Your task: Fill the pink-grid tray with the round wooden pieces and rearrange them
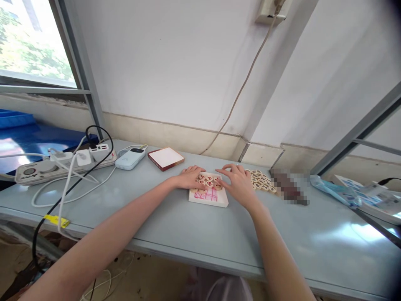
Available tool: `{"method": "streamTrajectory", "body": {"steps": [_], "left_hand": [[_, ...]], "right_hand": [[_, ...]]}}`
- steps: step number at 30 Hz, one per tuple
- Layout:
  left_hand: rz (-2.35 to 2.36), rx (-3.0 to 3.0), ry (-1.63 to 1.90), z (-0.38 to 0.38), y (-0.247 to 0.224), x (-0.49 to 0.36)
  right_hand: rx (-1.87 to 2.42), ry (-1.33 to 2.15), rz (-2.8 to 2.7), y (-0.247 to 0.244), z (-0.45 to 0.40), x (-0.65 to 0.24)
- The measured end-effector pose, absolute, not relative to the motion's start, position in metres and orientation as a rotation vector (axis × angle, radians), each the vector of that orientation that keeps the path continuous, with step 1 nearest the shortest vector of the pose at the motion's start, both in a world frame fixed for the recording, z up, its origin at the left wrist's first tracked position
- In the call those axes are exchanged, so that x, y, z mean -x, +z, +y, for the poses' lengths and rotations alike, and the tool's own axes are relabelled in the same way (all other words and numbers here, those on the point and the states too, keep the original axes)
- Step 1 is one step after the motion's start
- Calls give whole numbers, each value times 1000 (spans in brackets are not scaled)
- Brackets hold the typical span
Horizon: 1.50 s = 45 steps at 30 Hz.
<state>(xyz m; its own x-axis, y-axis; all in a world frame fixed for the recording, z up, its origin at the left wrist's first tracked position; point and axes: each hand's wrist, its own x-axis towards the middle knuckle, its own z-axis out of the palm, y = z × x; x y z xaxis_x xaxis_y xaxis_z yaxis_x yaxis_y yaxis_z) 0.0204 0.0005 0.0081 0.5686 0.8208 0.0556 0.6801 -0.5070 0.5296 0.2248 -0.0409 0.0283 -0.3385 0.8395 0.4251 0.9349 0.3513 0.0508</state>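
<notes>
A shallow white box (208, 201) stands on the grey table, with several round wooden pieces (209, 183) marked in red characters along its far part. Pink lines show on the bare part of its bottom. My left hand (190, 177) lies over the box's left side, fingers spread and touching the pieces there. At the right side of the box, my right hand (235, 179) is held with thumb and index finger apart, close to the pieces; nothing shows between them. More round pieces with dark characters (261, 182) lie in rows just right of my right hand.
Behind my left hand rests a box lid (166, 158). Further left are a pale blue power bank (130, 159), a power strip (37, 171) and loose cables. A blurred dark object (288, 187) and plastic packaging (335, 193) lie to the right.
</notes>
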Motion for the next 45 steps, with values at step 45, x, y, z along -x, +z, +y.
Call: {"method": "streamTrajectory", "body": {"steps": [45], "left_hand": [[1237, -2330, 395, 2, 10, -11]], "right_hand": [[2319, -252, -1840, 24, -30, -257]]}}
